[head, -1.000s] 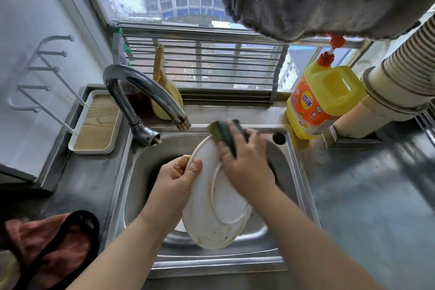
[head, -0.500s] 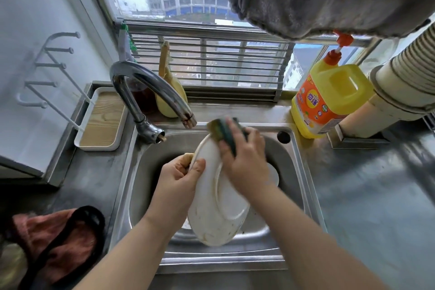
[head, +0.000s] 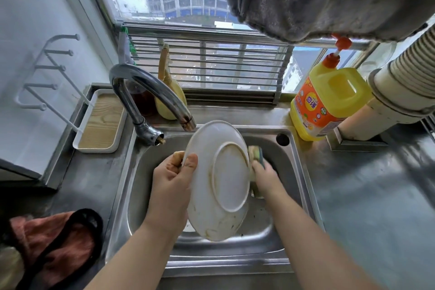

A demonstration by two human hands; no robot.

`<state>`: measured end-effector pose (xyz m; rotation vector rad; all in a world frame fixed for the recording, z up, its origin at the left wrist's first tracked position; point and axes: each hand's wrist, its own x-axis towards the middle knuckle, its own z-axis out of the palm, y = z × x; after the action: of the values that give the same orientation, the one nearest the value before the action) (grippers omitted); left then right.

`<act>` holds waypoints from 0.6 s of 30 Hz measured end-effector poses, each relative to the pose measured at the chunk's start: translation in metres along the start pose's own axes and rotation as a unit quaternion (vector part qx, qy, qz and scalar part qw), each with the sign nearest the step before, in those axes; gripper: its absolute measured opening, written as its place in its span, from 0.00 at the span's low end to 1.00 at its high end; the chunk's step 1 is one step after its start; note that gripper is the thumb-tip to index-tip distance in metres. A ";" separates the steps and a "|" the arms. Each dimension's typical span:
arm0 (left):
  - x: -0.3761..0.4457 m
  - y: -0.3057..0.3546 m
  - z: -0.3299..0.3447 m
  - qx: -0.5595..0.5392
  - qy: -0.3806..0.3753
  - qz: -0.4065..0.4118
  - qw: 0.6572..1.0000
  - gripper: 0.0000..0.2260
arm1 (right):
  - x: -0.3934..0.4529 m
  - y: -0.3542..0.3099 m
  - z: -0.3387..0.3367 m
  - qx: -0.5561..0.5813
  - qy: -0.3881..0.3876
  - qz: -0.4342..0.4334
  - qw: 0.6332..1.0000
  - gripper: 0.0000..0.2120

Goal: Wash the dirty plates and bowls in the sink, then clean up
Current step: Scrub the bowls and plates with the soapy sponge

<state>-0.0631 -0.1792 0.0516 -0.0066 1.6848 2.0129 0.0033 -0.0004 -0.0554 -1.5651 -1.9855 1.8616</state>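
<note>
Right hand (head: 264, 175) with sponge (head: 255, 152) moved from plate's (head: 219, 181) top to its right edge

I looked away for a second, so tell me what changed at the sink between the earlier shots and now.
The right hand slid the sponge off the plate's top edge, down to its right rim. The left hand still grips the left rim, underside facing the camera. The faucet and detergent bottle stayed put.
</note>
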 end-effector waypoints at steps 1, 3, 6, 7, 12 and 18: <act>0.002 0.000 -0.001 -0.010 0.009 0.000 1.000 0.08 | 0.000 0.017 0.003 0.087 -0.018 0.042 0.995 0.24; 0.005 0.000 -0.005 -0.019 0.009 -0.003 1.000 0.07 | -0.005 0.034 0.008 0.240 -0.046 0.106 0.964 0.18; 0.000 -0.008 -0.018 -0.048 -0.030 -0.054 0.997 0.04 | -0.009 0.032 0.006 0.299 -0.046 0.082 0.950 0.18; -0.002 -0.011 -0.024 -0.064 -0.050 -0.083 0.993 0.07 | -0.007 0.028 0.002 0.284 -0.035 0.046 0.957 0.19; 0.012 -0.009 -0.049 -0.003 -0.170 -0.216 0.961 0.22 | -0.012 -0.015 -0.027 0.102 -0.073 -0.127 0.984 0.20; 0.045 0.005 -0.037 0.041 -0.163 -0.187 0.968 0.10 | -0.028 -0.063 -0.013 -0.184 -0.058 -0.308 0.931 0.26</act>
<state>-0.1162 -0.1971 0.0330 0.0314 1.4321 1.5685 -0.0141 0.0042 0.0125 -0.7138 -2.5867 1.4094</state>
